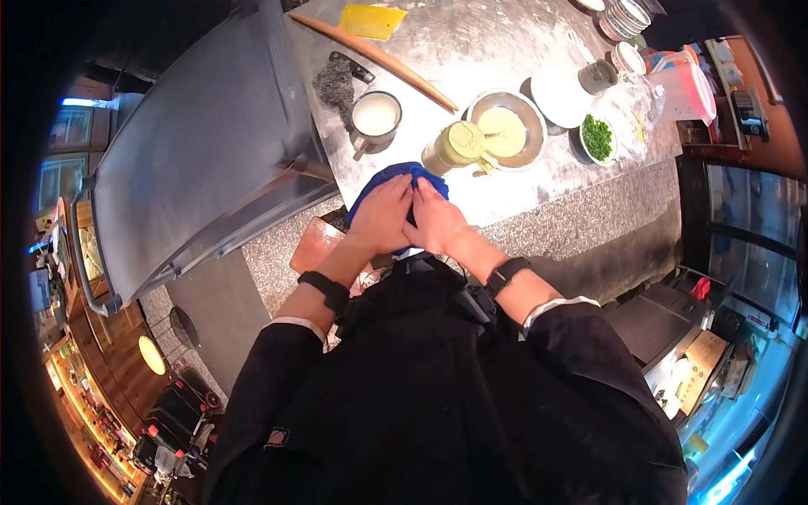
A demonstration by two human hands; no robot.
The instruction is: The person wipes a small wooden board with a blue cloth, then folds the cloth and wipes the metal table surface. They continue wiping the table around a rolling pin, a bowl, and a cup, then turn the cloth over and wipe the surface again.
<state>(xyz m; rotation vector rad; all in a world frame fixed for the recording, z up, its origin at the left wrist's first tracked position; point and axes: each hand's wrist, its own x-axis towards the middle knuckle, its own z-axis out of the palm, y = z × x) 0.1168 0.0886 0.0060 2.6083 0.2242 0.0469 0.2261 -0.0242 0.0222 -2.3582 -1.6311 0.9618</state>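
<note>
At the near edge of the table, both my hands are close together on a bunched blue cloth (368, 195). My left hand (383, 215) lies over its left side, with the fingers pressed together on the fabric. Against its right side, my right hand (436, 219) closes in, fingertips near those of the left. Parts of the cloth under my palms are hidden. Just beyond it stand a bottle with a yellow-green lid (459, 145) and a metal bowl of pale yellow liquid (505, 135). A mug (375, 116) with pale contents is to the left.
Farther back lie a wooden rolling pin (374, 59), a yellow scraper (372, 21) and a black-handled object (352, 67). To the right are a bowl of chopped greens (598, 139) and a pink-tinted pitcher (683, 91). A large grey metal panel (202, 143) borders the table's left side.
</note>
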